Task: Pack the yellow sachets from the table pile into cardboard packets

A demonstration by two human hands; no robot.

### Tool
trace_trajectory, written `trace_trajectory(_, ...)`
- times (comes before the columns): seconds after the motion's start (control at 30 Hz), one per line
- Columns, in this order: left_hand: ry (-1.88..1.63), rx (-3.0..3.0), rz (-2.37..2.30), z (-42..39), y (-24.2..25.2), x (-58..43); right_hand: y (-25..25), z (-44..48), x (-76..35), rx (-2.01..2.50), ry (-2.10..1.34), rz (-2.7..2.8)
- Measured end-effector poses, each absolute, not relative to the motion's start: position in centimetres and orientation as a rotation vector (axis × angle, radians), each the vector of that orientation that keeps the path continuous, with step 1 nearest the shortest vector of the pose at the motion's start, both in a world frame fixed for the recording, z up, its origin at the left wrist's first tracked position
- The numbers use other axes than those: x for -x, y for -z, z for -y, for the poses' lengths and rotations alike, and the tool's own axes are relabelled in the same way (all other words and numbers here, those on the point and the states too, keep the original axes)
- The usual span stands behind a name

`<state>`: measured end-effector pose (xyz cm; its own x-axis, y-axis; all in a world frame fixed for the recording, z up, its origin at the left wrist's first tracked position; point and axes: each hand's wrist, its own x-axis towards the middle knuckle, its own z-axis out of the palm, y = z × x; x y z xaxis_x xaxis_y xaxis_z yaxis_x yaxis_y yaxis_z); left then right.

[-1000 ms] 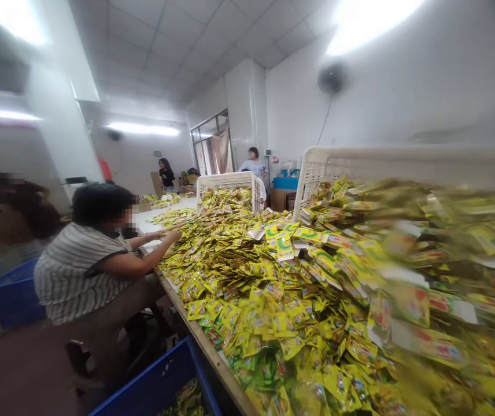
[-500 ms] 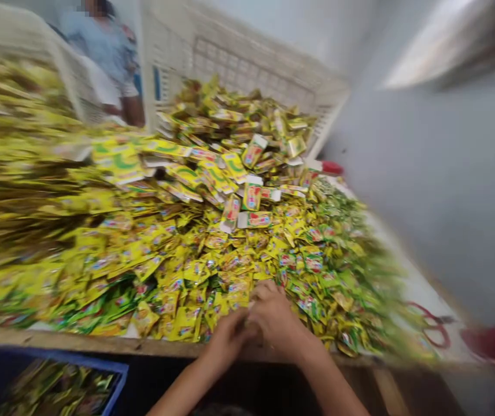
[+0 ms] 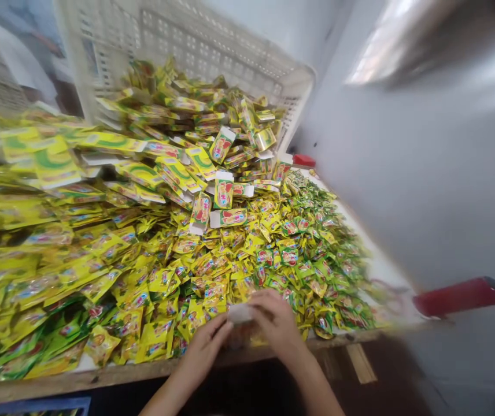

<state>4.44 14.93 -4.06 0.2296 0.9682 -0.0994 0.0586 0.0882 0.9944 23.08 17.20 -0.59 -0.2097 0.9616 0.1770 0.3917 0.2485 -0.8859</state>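
My left hand (image 3: pixel 206 349) and my right hand (image 3: pixel 276 323) meet at the near edge of the table (image 3: pixel 117 372), both closed around a small pale packet or carton (image 3: pixel 239 314) held between them. They rest against the front of a big heap of yellow and green sachets (image 3: pixel 152 271). Flat printed cartons (image 3: pixel 224 190) lie higher on the heap. Behind them a white plastic crate (image 3: pixel 230 52) lies tipped on its side, spilling cartons.
A grey wall (image 3: pixel 425 190) closes the right side. A red object (image 3: pixel 464 296) sticks out at the table's right end, and a small red item (image 3: pixel 303 160) lies by the crate. A blue bin's corner (image 3: pixel 30 404) shows below the table at left.
The view swung from looking along the table at other people down to my hands. Since half a second ago the hands have lifted a pale packet between them.
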Motion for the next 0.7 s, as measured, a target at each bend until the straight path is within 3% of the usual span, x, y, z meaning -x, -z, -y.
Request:
trace_trajectory(0.17, -0.832, -1.166, -1.095, -15.2, 2.1, -4.4, 2.7, -15.9, -23.6, 1.222, -1.584, 1.030)
trace_trajectory(0.33, -0.859, -1.437, -1.273, -15.4, 1.4, -5.0, 2.6, -15.8, -23.3, 1.042, -1.921, 0.916)
trace_trajectory(0.53, -0.914, -1.144, -1.140, -15.8, 2.3, -4.5, 3.0, -16.5, -22.6, 1.120, -1.779, 0.970)
trace_trajectory(0.7, -1.014, -1.191, -1.197, -15.8, 3.9, -4.5, 2.9, -16.3, -21.6, 1.308, -1.346, 1.201)
